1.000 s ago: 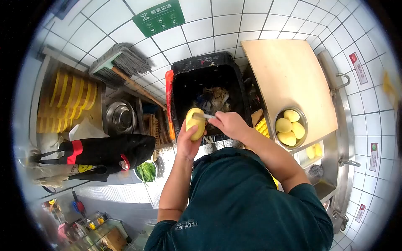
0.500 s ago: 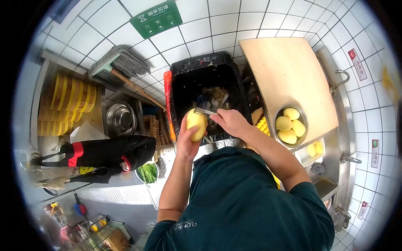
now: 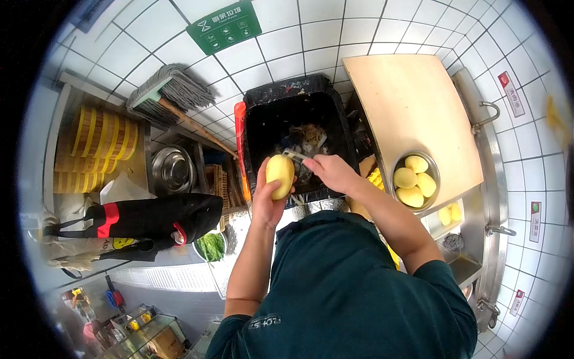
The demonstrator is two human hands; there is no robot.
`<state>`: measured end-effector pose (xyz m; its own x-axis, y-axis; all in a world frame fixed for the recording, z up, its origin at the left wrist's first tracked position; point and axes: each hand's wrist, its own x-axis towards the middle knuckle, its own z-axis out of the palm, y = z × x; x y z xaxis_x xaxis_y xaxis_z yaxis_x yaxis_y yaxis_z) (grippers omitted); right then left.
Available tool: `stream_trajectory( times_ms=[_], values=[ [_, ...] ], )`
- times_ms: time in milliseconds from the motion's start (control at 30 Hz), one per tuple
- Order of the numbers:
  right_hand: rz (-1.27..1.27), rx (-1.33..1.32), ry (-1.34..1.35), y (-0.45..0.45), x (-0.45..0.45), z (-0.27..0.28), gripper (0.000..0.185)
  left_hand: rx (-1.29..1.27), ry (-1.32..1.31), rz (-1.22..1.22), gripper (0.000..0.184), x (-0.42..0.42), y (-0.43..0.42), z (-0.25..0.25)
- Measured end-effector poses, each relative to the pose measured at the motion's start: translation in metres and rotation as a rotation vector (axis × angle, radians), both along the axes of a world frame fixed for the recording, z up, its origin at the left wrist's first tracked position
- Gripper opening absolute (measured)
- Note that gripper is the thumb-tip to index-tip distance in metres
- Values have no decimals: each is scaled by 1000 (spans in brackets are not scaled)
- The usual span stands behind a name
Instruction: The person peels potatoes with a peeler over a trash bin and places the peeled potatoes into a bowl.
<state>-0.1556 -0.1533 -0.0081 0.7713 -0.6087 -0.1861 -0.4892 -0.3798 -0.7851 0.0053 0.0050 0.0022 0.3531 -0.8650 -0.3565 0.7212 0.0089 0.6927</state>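
Observation:
My left hand is wrapped round a peeled yellow potato and holds it upright over the near edge of a black bin. In my right hand is a peeler, its head just off the potato's upper right end. Scraps lie at the bottom of the bin. To the right, a steel bowl with several peeled potatoes stands on a light wooden board.
A mop leans on the tiled wall, beside a red-orange handle. Steel pots and a black apron are at left, with a bowl of greens below. A sink with taps runs along the right.
The peeler has moved from the potato's surface to just above and right of its top end. My left hand still holds the potato in nearly the same place.

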Motion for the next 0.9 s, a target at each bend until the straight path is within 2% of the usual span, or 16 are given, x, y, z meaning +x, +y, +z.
stream_trajectory(
  times_ms=[100,233,267,300,367,500,733,833,867,900],
  values=[
    [2,-35,-23,9,1,7,57,-5,13,6,80,0,-2,1],
    [183,-206,-33,12,-2,4,52,29,6,19,80,-2,-3,-2],
    [144,-197,-76,9,-2,-1,52,31,3,-6,79,-2,-3,-1],
    [0,-116,-69,3,1,-5,57,33,1,-34,79,-1,-1,0],
    [13,-105,334,-25,0,-39,56,31,24,-41,79,-3,-1,0],
    [-193,-36,57,-12,-3,-30,56,44,90,33,75,0,-2,-3],
    [129,-242,-125,24,-3,-5,50,49,183,79,72,-1,-7,-12],
    [4,-231,-58,10,1,-8,55,17,173,17,73,-2,-2,-15],
    [-41,-174,264,-4,4,0,61,11,158,-7,74,-1,1,-14],
    [-30,-156,400,-21,-2,-35,64,0,140,-31,74,-1,0,-13]
  ],
)
